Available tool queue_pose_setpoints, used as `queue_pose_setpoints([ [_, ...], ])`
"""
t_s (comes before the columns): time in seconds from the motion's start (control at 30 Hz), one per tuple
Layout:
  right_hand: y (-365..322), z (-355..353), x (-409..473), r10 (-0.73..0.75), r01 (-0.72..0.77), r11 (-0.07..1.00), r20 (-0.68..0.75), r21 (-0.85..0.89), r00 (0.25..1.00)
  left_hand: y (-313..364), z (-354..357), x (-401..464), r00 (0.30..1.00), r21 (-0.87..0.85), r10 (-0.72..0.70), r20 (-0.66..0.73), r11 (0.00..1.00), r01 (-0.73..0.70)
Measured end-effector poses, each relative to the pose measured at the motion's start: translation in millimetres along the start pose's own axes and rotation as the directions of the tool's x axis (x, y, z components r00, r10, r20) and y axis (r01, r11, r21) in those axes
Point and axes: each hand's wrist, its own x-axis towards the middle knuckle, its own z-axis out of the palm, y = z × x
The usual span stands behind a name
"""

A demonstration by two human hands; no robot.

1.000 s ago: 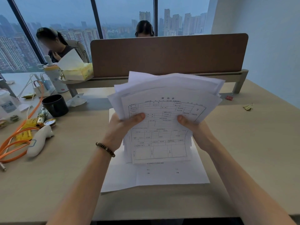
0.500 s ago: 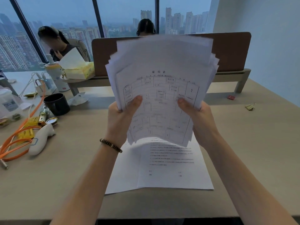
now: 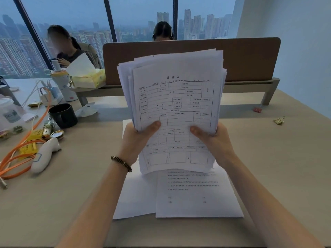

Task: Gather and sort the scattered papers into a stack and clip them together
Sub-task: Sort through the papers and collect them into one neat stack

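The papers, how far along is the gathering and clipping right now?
Mostly gathered: both hands, left hand and right hand, grip an upright stack of papers, its edges uneven. Left to do: two loose sheets lie on the desk, and the gold binder clip and the red clip sit unused at the right.

held form (image 3: 176,111) headed 履历表, remaining print too small to read

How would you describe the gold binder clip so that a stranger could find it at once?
Start at the brown divider panel across the desk, then follow the desk towards its right edge. The gold binder clip lies there alone; the only small thing nearby is red, nearer the panel.
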Motion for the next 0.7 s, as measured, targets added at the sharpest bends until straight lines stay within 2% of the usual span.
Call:
queue_pose_setpoints([
  [0.13, 5, -2, -8, -0.046, 0.048, 0.990, -0.012, 0.129, 0.999, -9, -6, -6, 0.996, -0.122, -0.002, 0.084, 0.993, 0.012],
  [0.3, 27, 5, -15, -0.035, 0.038, 0.999, -0.077, 0.034, 0.996, -21, -1, -12, 0.999, -0.046, -0.024, 0.044, 0.999, 0.026],
  [0.47, 14, 8, -9, -0.117, 0.109, 0.992, -0.132, -0.069, 0.984, -9, -2, -8, 0.999, -0.059, 0.038, 0.002, 0.998, -0.038],
  [0.6, -13, 5, -4, -0.226, 0.228, 0.974, -0.135, 0.001, 0.965, -3, -7, -8, 0.996, -0.112, 0.050, 0.076, 0.993, -0.042],
  [0.7, -22, 7, 0, -0.240, 0.246, 0.969, -0.143, 0.030, 0.960, -7, -7, -10, 0.994, -0.095, 0.041, 0.098, 0.995, -0.031],
])
